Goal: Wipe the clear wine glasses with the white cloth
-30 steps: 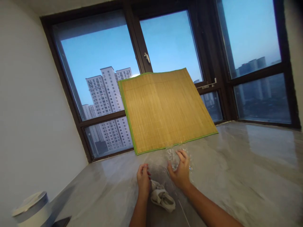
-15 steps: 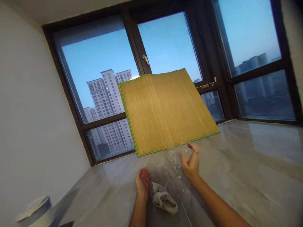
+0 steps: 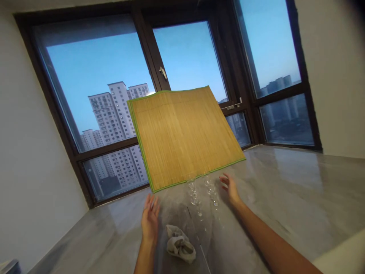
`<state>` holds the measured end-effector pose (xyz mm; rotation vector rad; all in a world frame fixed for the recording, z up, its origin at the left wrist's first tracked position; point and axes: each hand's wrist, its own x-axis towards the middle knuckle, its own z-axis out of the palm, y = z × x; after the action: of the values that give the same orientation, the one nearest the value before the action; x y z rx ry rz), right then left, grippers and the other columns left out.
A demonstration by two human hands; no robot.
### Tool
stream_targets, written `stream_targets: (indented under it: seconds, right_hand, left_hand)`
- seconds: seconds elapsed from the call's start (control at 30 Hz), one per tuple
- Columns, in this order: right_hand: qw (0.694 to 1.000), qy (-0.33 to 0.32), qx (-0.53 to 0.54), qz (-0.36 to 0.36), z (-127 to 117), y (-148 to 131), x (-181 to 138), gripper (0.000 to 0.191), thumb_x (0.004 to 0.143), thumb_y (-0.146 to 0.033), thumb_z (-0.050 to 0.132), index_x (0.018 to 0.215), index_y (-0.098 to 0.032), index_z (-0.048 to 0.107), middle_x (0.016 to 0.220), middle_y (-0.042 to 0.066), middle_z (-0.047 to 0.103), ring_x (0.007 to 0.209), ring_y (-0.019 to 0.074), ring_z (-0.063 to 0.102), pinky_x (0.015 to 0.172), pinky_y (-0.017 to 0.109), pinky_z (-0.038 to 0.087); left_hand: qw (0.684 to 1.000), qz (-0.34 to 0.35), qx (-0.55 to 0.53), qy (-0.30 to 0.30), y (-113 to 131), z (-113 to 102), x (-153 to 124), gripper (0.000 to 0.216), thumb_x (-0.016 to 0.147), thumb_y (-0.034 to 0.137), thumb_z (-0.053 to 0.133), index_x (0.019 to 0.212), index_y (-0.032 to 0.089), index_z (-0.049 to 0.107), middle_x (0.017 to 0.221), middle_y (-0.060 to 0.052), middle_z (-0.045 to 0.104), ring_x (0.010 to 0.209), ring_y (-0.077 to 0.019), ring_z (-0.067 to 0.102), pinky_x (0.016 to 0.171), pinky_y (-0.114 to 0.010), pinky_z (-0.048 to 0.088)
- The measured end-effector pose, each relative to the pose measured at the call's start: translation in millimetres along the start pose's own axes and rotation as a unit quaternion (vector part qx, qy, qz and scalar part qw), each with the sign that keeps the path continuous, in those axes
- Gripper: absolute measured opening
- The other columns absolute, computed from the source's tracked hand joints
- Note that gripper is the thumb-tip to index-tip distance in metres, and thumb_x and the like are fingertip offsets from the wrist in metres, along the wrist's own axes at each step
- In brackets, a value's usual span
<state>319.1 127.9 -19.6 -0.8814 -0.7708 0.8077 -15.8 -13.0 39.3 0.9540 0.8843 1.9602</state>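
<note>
My left hand (image 3: 150, 217) hovers open over the grey stone ledge (image 3: 285, 198), fingers stretched out, just left of a crumpled grey cloth (image 3: 180, 244). My right hand (image 3: 230, 187) is open too, fingers spread, to the right of two clear stemmed glasses (image 3: 199, 190) that stand on the ledge. Neither hand touches the glasses or the cloth. Behind the glasses a bamboo mat (image 3: 182, 133) with a green border leans against the window.
Dark-framed windows (image 3: 108, 91) with handles run along the back and right, with tower blocks outside. A white wall (image 3: 25, 160) closes the left side. A pale rounded object (image 3: 7, 265) shows at the bottom left corner.
My right hand has let go of the glasses and moved off to their right, opening. My left hand has opened and shifted left. The view has swung to the right.
</note>
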Motion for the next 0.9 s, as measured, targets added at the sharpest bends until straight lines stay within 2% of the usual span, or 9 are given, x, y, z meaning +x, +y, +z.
stream_targets:
  seconds: [0.07,0.13,0.23,0.33,0.4,0.5,0.6,0.73,0.9]
  right_hand:
    - [1.0,-0.023,0.0,0.001,9,9,-7,0.064,0.074,-0.072,0.039,0.107,-0.022,0.062,0.097,0.009,0.07,0.089,0.0259,0.065,0.069,0.037,0.049]
    - [0.999,-0.042,0.001,-0.003,17,14,-15,0.065,0.074,-0.072,0.043,0.11,-0.022,0.062,0.099,0.009,0.071,0.091,0.0262,0.066,0.071,0.038,0.05]
    - [0.998,-0.054,-0.005,-0.025,23,16,-24,0.065,0.077,-0.071,0.044,0.115,-0.02,0.061,0.1,0.009,0.072,0.093,0.026,0.066,0.073,0.038,0.05]
    - [0.996,-0.03,-0.042,-0.071,21,15,-26,0.06,0.083,-0.068,0.04,0.112,-0.019,0.061,0.095,0.007,0.072,0.086,0.0246,0.067,0.071,0.036,0.05]
    - [0.994,-0.008,-0.063,-0.095,18,14,-25,0.056,0.084,-0.065,0.04,0.108,-0.019,0.062,0.092,0.007,0.071,0.083,0.0242,0.066,0.073,0.036,0.05]
    - [0.99,0.022,-0.078,-0.114,12,13,-22,0.051,0.085,-0.061,0.041,0.106,-0.019,0.061,0.094,0.007,0.068,0.087,0.0249,0.063,0.081,0.038,0.047]
    - [0.986,0.048,-0.101,-0.124,7,13,-19,0.049,0.086,-0.058,0.039,0.106,-0.018,0.061,0.097,0.009,0.067,0.091,0.0259,0.061,0.085,0.039,0.045]
    - [0.982,0.06,-0.127,-0.128,5,10,-19,0.046,0.088,-0.053,0.038,0.104,-0.017,0.061,0.098,0.011,0.068,0.091,0.0269,0.061,0.084,0.04,0.045]
    - [0.978,0.055,-0.145,-0.141,8,5,-22,0.042,0.088,-0.052,0.04,0.096,-0.018,0.064,0.094,0.01,0.07,0.089,0.0268,0.062,0.083,0.038,0.045]
  left_hand:
    - [0.997,0.052,0.045,-0.027,6,4,-2,0.053,0.078,0.047,0.063,0.128,0.033,0.056,0.146,-0.002,0.05,0.135,-0.0237,0.046,0.109,-0.036,0.041]
    - [0.991,0.078,0.098,-0.049,5,8,-4,0.061,0.075,0.047,0.069,0.131,0.03,0.054,0.145,-0.005,0.051,0.135,-0.0248,0.046,0.11,-0.037,0.039]
    - [0.979,0.068,0.173,-0.08,-6,13,-8,0.064,0.065,0.046,0.078,0.122,0.023,0.061,0.135,-0.012,0.059,0.128,-0.0277,0.053,0.106,-0.037,0.042]
    - [0.965,0.053,0.24,-0.095,-17,21,-10,0.06,0.06,0.043,0.081,0.114,0.02,0.065,0.125,-0.014,0.064,0.115,-0.0287,0.061,0.097,-0.039,0.048]
    - [0.943,0.072,0.3,-0.123,-18,31,-10,0.055,0.062,0.04,0.08,0.113,0.021,0.067,0.122,-0.012,0.066,0.11,-0.0277,0.063,0.094,-0.04,0.049]
    - [0.896,0.131,0.377,-0.197,-7,54,-2,0.043,0.069,0.034,0.075,0.11,0.023,0.07,0.116,-0.009,0.067,0.107,-0.026,0.062,0.095,-0.04,0.046]
    - [0.863,0.164,0.427,-0.216,7,84,13,0.028,0.07,0.028,0.07,0.098,0.023,0.072,0.103,-0.007,0.067,0.099,-0.0236,0.062,0.093,-0.039,0.046]
    - [0.853,0.115,0.461,-0.216,10,116,33,0.024,0.06,0.022,0.074,0.085,0.021,0.073,0.095,-0.006,0.067,0.093,-0.0227,0.062,0.093,-0.037,0.045]
    - [0.855,0.034,0.47,-0.219,-10,129,38,0.021,0.051,0.019,0.077,0.07,0.021,0.07,0.069,-0.002,0.065,0.063,-0.0176,0.059,0.07,-0.032,0.049]
